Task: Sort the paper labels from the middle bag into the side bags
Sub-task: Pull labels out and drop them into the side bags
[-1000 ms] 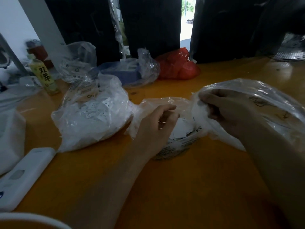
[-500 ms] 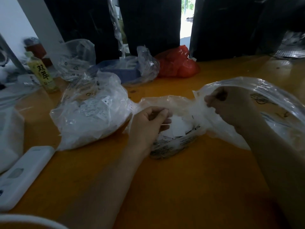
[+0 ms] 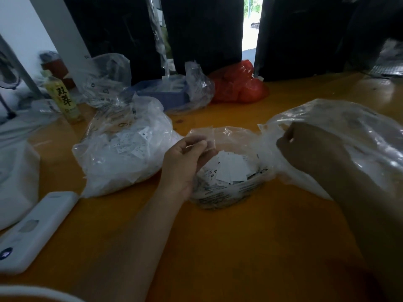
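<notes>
The middle bag [image 3: 220,192], clear plastic with black print, sits open on the orange table and holds several white paper labels [image 3: 231,168]. My left hand [image 3: 185,162] hovers at its left rim, fingers curled, pinching what looks like a small label at the fingertips. The left side bag [image 3: 122,158] bulges with white labels. My right hand [image 3: 305,149] is curled at the mouth of the right side bag [image 3: 353,136]; whether it holds a label is hidden.
A white phone-like case [image 3: 32,232] lies at the near left beside a white bag [image 3: 15,182]. Behind stand a yellow drink bottle [image 3: 63,99], another clear bag [image 3: 104,79], a blue tray in plastic [image 3: 168,94] and a red bag [image 3: 237,86].
My left hand has lifted out of the middle bag with its fingertips pinched together. My right hand has shifted further right into the right bag's mouth.
</notes>
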Action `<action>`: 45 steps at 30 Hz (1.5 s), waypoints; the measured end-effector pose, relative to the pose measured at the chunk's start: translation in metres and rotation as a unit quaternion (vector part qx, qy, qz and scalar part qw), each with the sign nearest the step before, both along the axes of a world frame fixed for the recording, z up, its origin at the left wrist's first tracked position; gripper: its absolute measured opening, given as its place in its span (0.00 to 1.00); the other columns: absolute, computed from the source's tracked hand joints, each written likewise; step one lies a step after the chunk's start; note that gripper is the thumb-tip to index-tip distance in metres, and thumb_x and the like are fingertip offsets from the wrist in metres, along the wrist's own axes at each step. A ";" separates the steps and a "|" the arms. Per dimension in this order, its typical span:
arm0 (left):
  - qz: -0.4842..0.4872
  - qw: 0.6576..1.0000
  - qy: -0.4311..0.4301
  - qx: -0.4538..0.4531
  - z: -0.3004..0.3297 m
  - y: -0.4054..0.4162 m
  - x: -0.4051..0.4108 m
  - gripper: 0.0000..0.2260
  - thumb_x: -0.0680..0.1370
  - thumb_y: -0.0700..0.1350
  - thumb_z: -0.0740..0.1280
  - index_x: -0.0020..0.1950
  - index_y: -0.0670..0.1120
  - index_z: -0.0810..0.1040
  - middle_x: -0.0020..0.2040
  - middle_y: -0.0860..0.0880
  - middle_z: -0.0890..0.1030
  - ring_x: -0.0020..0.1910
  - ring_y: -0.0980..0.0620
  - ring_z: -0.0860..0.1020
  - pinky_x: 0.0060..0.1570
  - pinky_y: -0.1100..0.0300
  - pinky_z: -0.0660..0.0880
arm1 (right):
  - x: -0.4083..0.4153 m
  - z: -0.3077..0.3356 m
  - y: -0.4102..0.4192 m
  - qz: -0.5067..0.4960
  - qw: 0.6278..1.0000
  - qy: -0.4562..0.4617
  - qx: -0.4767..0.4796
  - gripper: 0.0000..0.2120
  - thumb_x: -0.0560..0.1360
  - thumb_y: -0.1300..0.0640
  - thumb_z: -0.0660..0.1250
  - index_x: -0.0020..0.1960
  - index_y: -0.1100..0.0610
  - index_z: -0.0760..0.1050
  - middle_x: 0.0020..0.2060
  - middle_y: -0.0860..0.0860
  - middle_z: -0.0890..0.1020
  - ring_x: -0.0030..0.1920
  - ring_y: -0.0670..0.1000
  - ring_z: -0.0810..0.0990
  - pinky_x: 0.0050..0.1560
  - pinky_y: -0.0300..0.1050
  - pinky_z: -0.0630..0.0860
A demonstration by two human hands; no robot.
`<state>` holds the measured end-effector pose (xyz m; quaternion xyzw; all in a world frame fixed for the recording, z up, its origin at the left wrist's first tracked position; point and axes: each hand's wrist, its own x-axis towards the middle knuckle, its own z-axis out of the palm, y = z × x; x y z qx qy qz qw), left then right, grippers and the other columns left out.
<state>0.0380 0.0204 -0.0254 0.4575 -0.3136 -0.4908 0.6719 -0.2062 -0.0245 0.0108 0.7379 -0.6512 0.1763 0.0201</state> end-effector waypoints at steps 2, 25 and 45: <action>-0.006 1.000 0.022 -0.002 0.000 -0.001 0.000 0.04 0.80 0.38 0.72 0.54 0.40 0.84 0.48 0.41 0.88 0.48 0.47 0.88 0.46 0.60 0.84 | 0.016 -0.002 0.014 0.060 0.995 -0.067 -0.045 0.13 0.80 0.49 0.65 0.42 0.56 0.78 0.33 0.53 0.82 0.27 0.50 0.79 0.28 0.43 0.76; 0.002 0.999 -0.027 0.028 0.006 0.004 0.001 0.03 0.79 0.43 0.74 0.52 0.48 0.88 0.48 0.49 0.89 0.45 0.56 0.87 0.33 0.67 0.78 | 0.015 -0.011 0.003 0.009 0.995 -0.041 -0.085 0.23 0.83 0.39 0.55 0.41 0.54 0.74 0.29 0.48 0.74 0.29 0.48 0.74 0.34 0.44 0.73; -0.027 0.999 -0.007 0.018 0.006 0.005 0.000 0.05 0.79 0.40 0.74 0.54 0.45 0.83 0.48 0.47 0.89 0.46 0.55 0.88 0.36 0.66 0.80 | 0.041 -0.022 0.014 0.172 0.949 -0.257 -0.065 0.04 0.81 0.51 0.67 0.52 0.46 0.80 0.38 0.37 0.80 0.37 0.38 0.78 0.36 0.29 0.70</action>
